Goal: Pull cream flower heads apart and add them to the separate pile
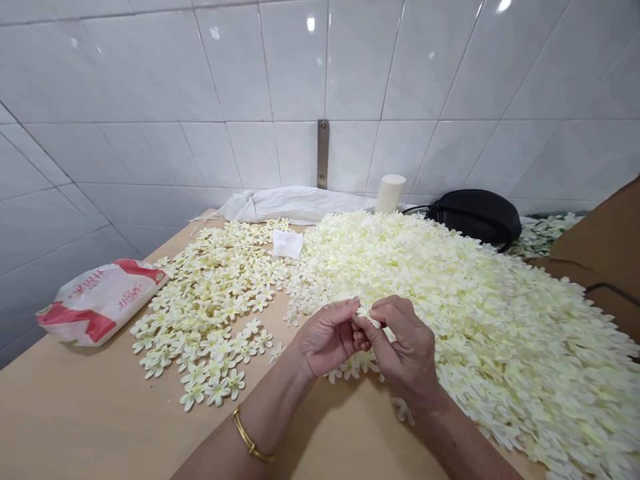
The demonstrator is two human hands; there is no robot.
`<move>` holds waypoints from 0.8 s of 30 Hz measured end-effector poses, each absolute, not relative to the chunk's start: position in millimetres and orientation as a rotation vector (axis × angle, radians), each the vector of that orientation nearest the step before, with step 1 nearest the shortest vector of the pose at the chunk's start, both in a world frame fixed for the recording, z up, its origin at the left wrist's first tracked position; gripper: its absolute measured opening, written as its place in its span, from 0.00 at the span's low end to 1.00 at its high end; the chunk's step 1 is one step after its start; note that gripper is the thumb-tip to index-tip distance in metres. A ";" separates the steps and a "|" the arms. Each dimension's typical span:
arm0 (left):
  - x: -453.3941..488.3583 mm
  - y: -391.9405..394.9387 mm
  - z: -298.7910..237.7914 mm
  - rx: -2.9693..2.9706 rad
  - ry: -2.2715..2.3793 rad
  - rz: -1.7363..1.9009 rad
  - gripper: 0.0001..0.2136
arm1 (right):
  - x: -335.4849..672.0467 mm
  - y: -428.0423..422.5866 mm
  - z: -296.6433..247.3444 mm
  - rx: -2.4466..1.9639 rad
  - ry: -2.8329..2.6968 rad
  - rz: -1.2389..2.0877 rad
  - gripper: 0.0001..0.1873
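White tiles (355, 60) back a counter (110, 407) where bent wrists bring left hand (333, 340) and right hand (413, 343) together, fingers pinched closed on a small flower (365, 312) before a large heap (500, 327). A smaller heap (215, 287) and packet (120, 293) lie left; a cylinder (390, 193) and black case (477, 213) sit behind.

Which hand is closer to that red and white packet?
The left hand. It is to the right of the packet, with loose pale flowers between them. The right hand is farther right, beside the left.
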State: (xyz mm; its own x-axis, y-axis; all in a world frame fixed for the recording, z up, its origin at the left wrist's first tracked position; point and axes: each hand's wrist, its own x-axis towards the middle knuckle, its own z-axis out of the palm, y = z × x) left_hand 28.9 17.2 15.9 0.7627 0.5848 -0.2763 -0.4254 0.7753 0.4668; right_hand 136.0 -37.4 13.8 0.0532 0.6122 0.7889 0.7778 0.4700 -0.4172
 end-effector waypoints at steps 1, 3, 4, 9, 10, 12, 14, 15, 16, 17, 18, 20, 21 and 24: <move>29.1 17.6 16.1 0.388 0.427 0.589 0.09 | 136.6 -36.5 13.7 -1.240 -1.652 -0.262 0.08; 28.2 19.7 16.2 0.374 0.437 0.654 0.08 | 138.4 -34.4 13.5 -1.259 -1.684 -0.309 0.06; 27.1 21.6 16.1 0.378 0.448 0.685 0.08 | 139.8 -33.5 13.5 -1.249 -1.712 -0.277 0.04; 19.5 32.6 15.5 0.507 0.519 0.671 0.10 | 148.2 -33.2 18.5 -1.103 -1.909 0.112 0.07; 18.8 33.7 15.2 0.531 0.525 0.641 0.11 | 149.4 -33.9 19.9 -1.105 -1.920 0.168 0.07; 18.8 34.2 14.4 0.565 0.534 0.598 0.12 | 150.5 -35.1 21.5 -1.161 -1.880 0.213 0.06; 20.3 32.9 13.3 0.572 0.544 0.593 0.13 | 150.2 -36.0 20.9 -1.241 -1.788 0.184 0.07; 21.4 31.9 12.8 0.568 0.549 0.602 0.14 | 149.7 -36.1 19.8 -1.264 -1.744 0.157 0.07; 22.6 30.8 12.1 0.563 0.555 0.613 0.14 | 149.0 -36.1 18.5 -1.271 -1.721 0.136 0.05; 23.9 29.5 11.4 0.561 0.560 0.617 0.14 | 148.3 -35.9 17.0 -1.263 -1.716 0.120 0.05; 25.2 28.3 10.6 0.561 0.564 0.621 0.14 | 147.6 -35.5 15.5 -1.249 -1.725 0.105 0.07; 27.9 26.1 9.1 0.557 0.570 0.625 0.12 | 146.2 -34.4 12.7 -1.220 -1.758 0.068 0.13; 29.2 25.2 8.6 0.543 0.578 0.632 0.11 | 145.6 -33.8 11.5 -1.213 -1.768 0.047 0.13; 31.9 24.5 9.1 0.460 0.621 0.659 0.11 | 144.9 -31.4 7.7 -1.218 -1.752 0.019 0.12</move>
